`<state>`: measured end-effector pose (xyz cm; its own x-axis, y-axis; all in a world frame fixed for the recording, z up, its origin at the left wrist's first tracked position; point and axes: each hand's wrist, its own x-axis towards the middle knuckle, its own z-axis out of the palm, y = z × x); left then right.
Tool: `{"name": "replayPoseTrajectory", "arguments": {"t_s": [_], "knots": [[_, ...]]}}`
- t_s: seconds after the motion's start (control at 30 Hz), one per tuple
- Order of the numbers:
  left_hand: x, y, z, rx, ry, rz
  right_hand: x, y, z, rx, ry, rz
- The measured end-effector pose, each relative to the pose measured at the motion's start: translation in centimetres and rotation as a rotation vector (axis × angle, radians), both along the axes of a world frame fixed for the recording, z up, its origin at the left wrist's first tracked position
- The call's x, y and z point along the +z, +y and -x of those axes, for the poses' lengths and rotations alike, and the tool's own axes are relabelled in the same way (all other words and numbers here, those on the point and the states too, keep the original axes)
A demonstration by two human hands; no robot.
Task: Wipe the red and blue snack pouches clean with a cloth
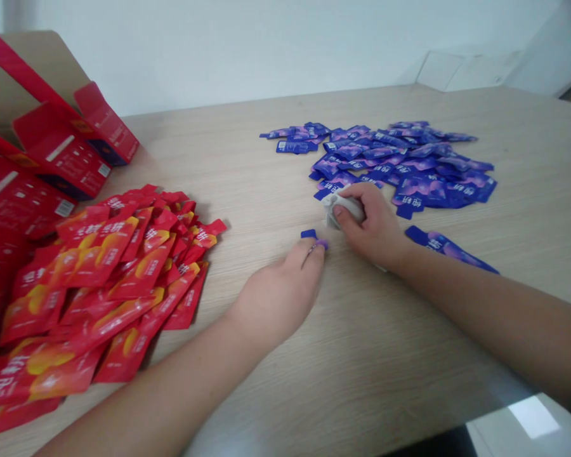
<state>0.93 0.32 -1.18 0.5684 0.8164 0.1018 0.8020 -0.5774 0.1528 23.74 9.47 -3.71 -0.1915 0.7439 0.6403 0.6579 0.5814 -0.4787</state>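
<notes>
My left hand (280,289) rests on the wooden table (361,355) with its fingers curled down over a blue sachet (309,235), whose end shows beyond the fingertips. My right hand (374,222) is closed around a crumpled white tissue or cloth (340,206), just right of the left fingertips. A heap of blue sachets (400,162) lies behind the right hand. One single blue sachet (450,249) lies beside my right forearm.
A large heap of red and yellow sachets (105,279) covers the left of the table. Open red cardboard boxes (52,152) stand at the far left. A white wall runs behind the table; the table's near edge is at the lower right.
</notes>
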Motion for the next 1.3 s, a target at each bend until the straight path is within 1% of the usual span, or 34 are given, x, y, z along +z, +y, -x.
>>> {"name": "replayPoseTrajectory", "arguments": {"t_s": [0.1, 0.17, 0.27, 0.33, 0.37, 0.43, 0.47, 0.53, 0.6, 0.63, 0.7, 0.73, 0.77, 0.83, 0.93, 1.13, 1.3], "knots": [[-0.1, 0.1, 0.4, 0.018, -0.127, 0.075, 0.2, -0.4, 0.0, 0.002, 0.046, -0.035], [-0.5, 0.3, 0.6, 0.033, -0.287, 0.127, 0.2, -0.6, 0.0, 0.036, 0.052, -0.038], [-1.4, 0.7, 0.7, 0.138, -0.580, 0.208, 0.1, -0.6, 0.0, 0.045, 0.054, -0.058], [-1.9, 1.0, 0.7, 0.189, -0.676, 0.249, 0.1, -0.6, 0.0, 0.030, 0.059, -0.063], [-2.1, 1.1, 0.8, 0.196, -0.676, 0.265, 0.1, -0.6, 0.0, 0.027, 0.065, -0.061], [-2.1, 1.3, 0.9, 0.188, -0.592, 0.275, 0.1, -0.6, -0.1, 0.035, 0.079, -0.048], [-2.0, 1.3, 0.9, 0.178, -0.531, 0.253, 0.1, -0.6, -0.1, 0.041, 0.084, -0.039], [-1.8, 1.3, 1.1, 0.125, -0.426, 0.159, 0.0, -0.5, -0.1, 0.046, 0.083, -0.027], [-1.6, 1.3, 1.4, -0.015, -0.353, 0.074, -0.1, -0.4, -0.1, 0.049, 0.075, -0.031], [-1.5, 1.4, 1.5, -0.109, -0.317, 0.068, -0.2, -0.4, -0.2, 0.056, 0.072, -0.038], [-1.5, 1.6, 1.7, -0.266, -0.225, 0.125, -0.3, -0.3, -0.2, 0.084, 0.071, -0.051], [-1.5, 1.7, 1.8, -0.309, -0.180, 0.162, -0.3, -0.2, -0.2, 0.099, 0.071, -0.053], [-1.6, 1.8, 1.8, -0.325, -0.144, 0.188, -0.3, -0.2, -0.2, 0.111, 0.070, -0.051], [-1.6, 2.0, 1.7, -0.305, -0.122, 0.196, -0.3, -0.1, -0.2, 0.122, 0.064, -0.037], [-1.8, 2.1, 1.6, -0.280, -0.153, 0.154, -0.3, 0.0, -0.1, 0.121, 0.048, -0.024], [-1.9, 2.4, 1.5, -0.254, -0.156, 0.103, -0.2, 0.2, 0.0, 0.143, 0.028, -0.041], [-2.6, 2.6, 1.3, -0.178, -0.160, 0.083, -0.3, 0.3, -0.1, 0.195, -0.020, 0.031]]}}
